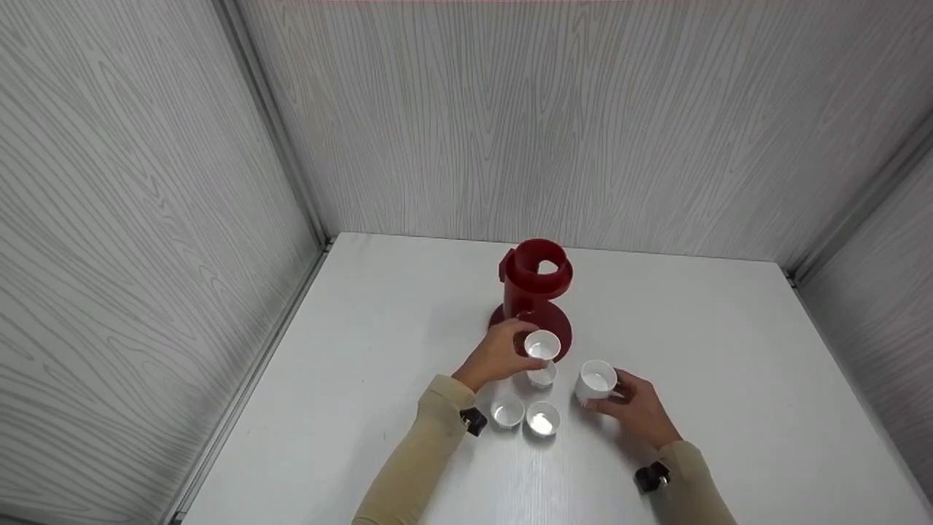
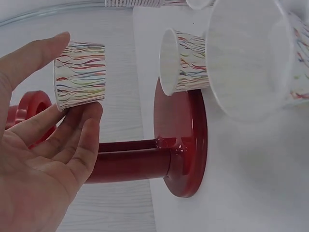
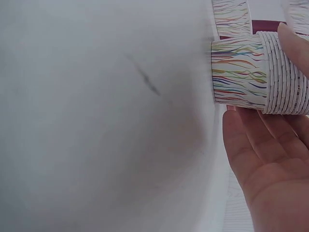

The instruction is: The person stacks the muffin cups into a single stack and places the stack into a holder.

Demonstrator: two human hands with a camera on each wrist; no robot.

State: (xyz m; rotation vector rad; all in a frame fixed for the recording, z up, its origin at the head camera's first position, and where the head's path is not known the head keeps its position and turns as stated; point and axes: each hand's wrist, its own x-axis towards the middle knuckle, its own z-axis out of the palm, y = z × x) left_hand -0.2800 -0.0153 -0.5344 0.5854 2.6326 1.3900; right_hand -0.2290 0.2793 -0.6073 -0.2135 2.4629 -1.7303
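Observation:
In the head view my left hand pinches a small white paper cup between thumb and fingers, in front of the red stand. Coloured wavy lines run round this paper cup in the left wrist view, where it is held above the table. My right hand grips a stack of paper cups to the right. Many nested rims of that stack show in the right wrist view. Between the hands, one paper cup stands partly hidden below the held one.
Two more paper cups, a left one and a right one, stand nearer the front. The red stand has a round base and a ring-shaped top. Wood-grain panels enclose the white table at back and sides.

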